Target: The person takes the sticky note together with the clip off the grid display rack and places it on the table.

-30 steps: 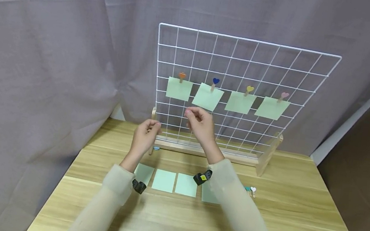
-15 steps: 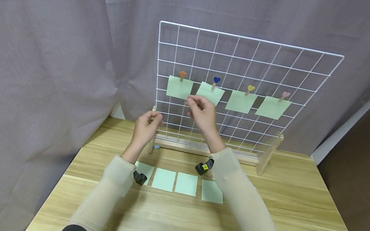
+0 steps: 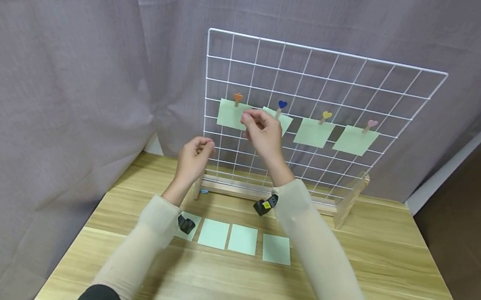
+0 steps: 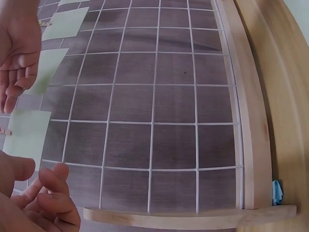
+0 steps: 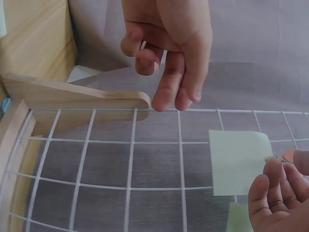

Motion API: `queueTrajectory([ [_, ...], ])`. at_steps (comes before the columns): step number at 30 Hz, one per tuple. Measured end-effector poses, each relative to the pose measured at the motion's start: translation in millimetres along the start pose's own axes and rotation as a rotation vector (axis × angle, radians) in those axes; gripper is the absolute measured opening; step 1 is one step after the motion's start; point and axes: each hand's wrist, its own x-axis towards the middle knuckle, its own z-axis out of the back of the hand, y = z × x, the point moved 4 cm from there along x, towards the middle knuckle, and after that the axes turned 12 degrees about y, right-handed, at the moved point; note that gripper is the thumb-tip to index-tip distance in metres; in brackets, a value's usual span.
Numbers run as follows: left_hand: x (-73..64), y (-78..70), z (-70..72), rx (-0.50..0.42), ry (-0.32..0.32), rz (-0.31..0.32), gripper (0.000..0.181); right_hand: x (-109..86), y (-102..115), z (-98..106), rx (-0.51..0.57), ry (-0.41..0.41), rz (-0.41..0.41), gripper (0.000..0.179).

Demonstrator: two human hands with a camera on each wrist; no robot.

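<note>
My left hand (image 3: 194, 156) hovers at the lower left edge of a white wire grid (image 3: 322, 80), its fingers loosely bent and holding nothing. Higher up, my right hand (image 3: 265, 135) is also free of any object, thumb close to the fingertips. It overlaps the leftmost pale green paper square (image 3: 229, 114) and hides part of the second paper square (image 3: 287, 121). Heart-topped clothespins fix a row of such squares to the grid: orange (image 3: 238, 99), blue (image 3: 282, 105), yellow (image 3: 326, 115) and pink (image 3: 371, 124). The right wrist view shows the right thumb (image 5: 300, 162) overlapping the orange heart.
Several more paper squares (image 3: 213, 233) lie in a row on the wooden table (image 3: 222, 289). Wooden feet (image 3: 349, 202) support the grid. By its left foot lies a small blue clip (image 3: 204, 191). A grey curtain (image 3: 73, 72) hangs behind.
Both hands have risen in front of the grid; the right has come up across the second square to the leftmost. The right sleeve now hides the small clips on the table's right.
</note>
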Motion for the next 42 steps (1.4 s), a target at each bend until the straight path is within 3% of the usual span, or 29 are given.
queueTrajectory([
  [9,12.5,-7.7,6.2,0.008,-0.063,-0.052,0.025,13.2,10.3,2.1,-0.006,-0.016,0.023,0.02],
  [19,20.7,-16.2,7.5,-0.027,-0.049,-0.066,0.028,21.3,15.7,2.8,-0.02,-0.03,0.038,0.021],
  [29,36.3,-24.8,4.9,-0.054,-0.039,-0.156,0.033,30.1,20.7,1.8,-0.052,-0.01,0.02,0.027],
  [42,51.2,-33.6,-0.7,0.013,-0.048,-0.122,0.031,35.3,24.5,-5.2,-0.086,-0.007,0.05,0.027],
])
